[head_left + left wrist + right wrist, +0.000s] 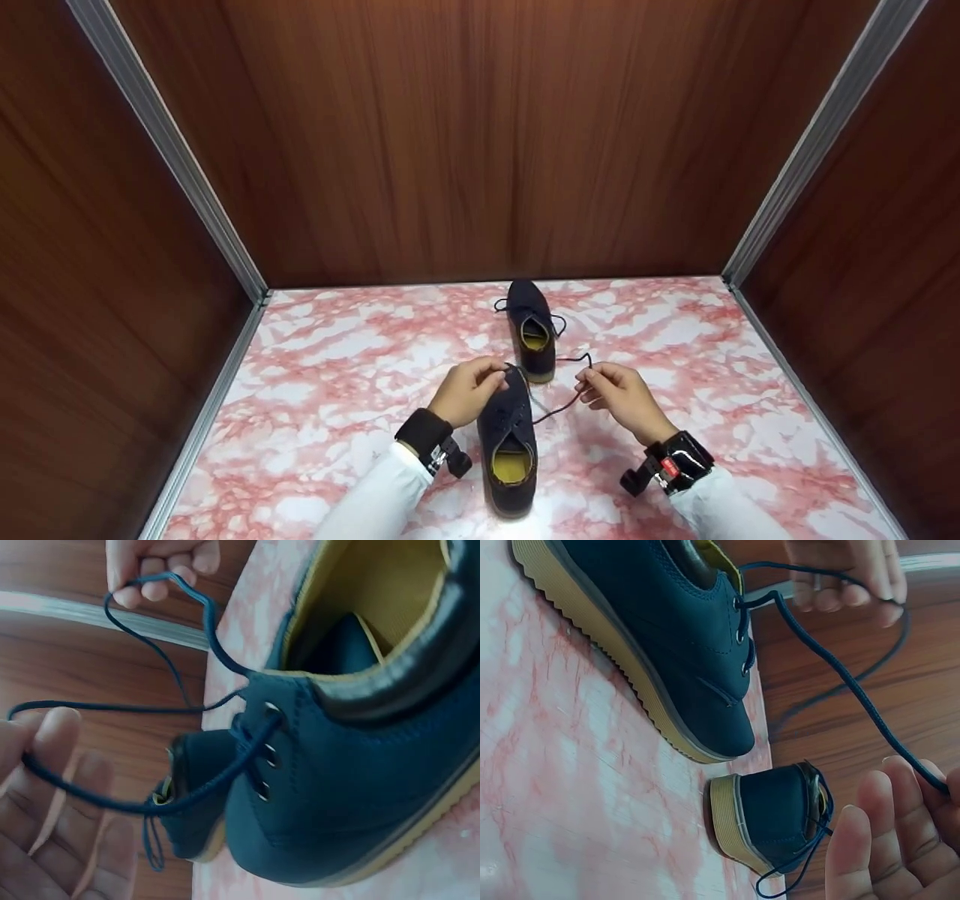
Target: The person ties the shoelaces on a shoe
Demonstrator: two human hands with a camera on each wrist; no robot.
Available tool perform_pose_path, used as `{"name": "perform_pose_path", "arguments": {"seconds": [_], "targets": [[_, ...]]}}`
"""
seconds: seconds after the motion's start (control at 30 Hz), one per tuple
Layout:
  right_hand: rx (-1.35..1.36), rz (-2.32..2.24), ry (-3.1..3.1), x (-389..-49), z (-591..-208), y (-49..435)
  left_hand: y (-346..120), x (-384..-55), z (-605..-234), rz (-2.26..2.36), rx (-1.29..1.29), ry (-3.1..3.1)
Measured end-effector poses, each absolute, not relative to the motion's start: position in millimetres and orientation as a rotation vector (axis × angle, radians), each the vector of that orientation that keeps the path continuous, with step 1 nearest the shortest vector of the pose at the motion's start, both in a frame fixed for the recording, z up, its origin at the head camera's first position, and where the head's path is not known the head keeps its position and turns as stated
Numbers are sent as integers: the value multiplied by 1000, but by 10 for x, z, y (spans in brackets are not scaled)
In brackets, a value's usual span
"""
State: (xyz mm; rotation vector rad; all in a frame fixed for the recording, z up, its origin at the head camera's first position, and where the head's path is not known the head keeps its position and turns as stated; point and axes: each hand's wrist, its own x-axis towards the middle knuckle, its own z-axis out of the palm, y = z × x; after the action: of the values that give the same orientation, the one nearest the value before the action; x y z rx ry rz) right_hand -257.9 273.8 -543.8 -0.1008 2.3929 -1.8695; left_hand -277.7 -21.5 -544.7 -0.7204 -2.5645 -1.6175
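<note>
A dark navy lace-up shoe (pixel 510 495) with a yellow insole lies between both hands, toe pointing away. My left hand (pixel 472 386) is over its toe end and pinches one shoelace (pixel 97 799) between thumb and index finger. To the right of the shoe, my right hand (pixel 619 397) pinches the other lace end (pixel 847 682), its remaining fingers loosely bent. Both laces rise from the top eyelets, apart from each other and untied. The shoe's tan ridged sole (pixel 622 652) rests on the table.
Just beyond stands the matching shoe (pixel 527 296), its lace tied in a bow. The table (pixel 337 420) has a red and white marbled top. Brown wood-look panels (pixel 480 150) with metal corner strips enclose it at the back and both sides.
</note>
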Motion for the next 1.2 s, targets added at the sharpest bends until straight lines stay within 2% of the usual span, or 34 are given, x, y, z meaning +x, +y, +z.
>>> {"name": "perform_pose_path", "arguments": {"seconds": [0.37, 0.7, 1.2], "targets": [[-165, -1811, 2496, -2618, -5260, 2701, -282, -2828, -5471, -1590, -507, -2709], [-411, -1631, 2596, -2706, -5067, 2604, -226, -2819, -5498, -1759, -613, -2718], [-519, -1522, 2692, -2805, -4947, 2483, -124, -2811, -5553, -1512, -449, -2737]]}}
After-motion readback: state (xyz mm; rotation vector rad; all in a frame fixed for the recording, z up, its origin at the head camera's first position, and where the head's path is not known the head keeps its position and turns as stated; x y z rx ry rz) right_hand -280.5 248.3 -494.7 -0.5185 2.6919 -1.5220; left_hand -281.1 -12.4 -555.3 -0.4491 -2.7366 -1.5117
